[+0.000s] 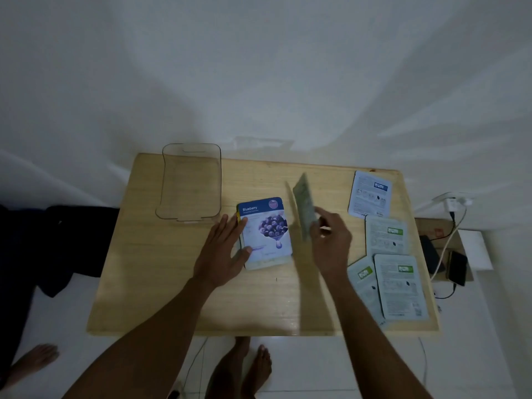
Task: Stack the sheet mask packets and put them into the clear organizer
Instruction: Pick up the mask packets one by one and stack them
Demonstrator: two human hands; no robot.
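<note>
— Now, what is each hand doing?
— Left hand point(227, 249) is lying flat, fingers spread, steadying the Blueberry packet stack point(266, 233) mid-counter point(161, 283); right hand point(331, 240) is pinching a blurred packet point(305, 208) upright beside it.
— Organizer?
— Clear organizer point(190, 182) is sitting empty, far-left

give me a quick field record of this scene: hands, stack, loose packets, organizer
left hand: flat, steadying the stack's left edge
right hand: holding a blurred packet on edge above the table
stack: Blueberry packet on top, mid-table
loose packets: four face down at the right; blue-labelled, three green-labelled
clear organizer: far left of table, nothing in it
</note>
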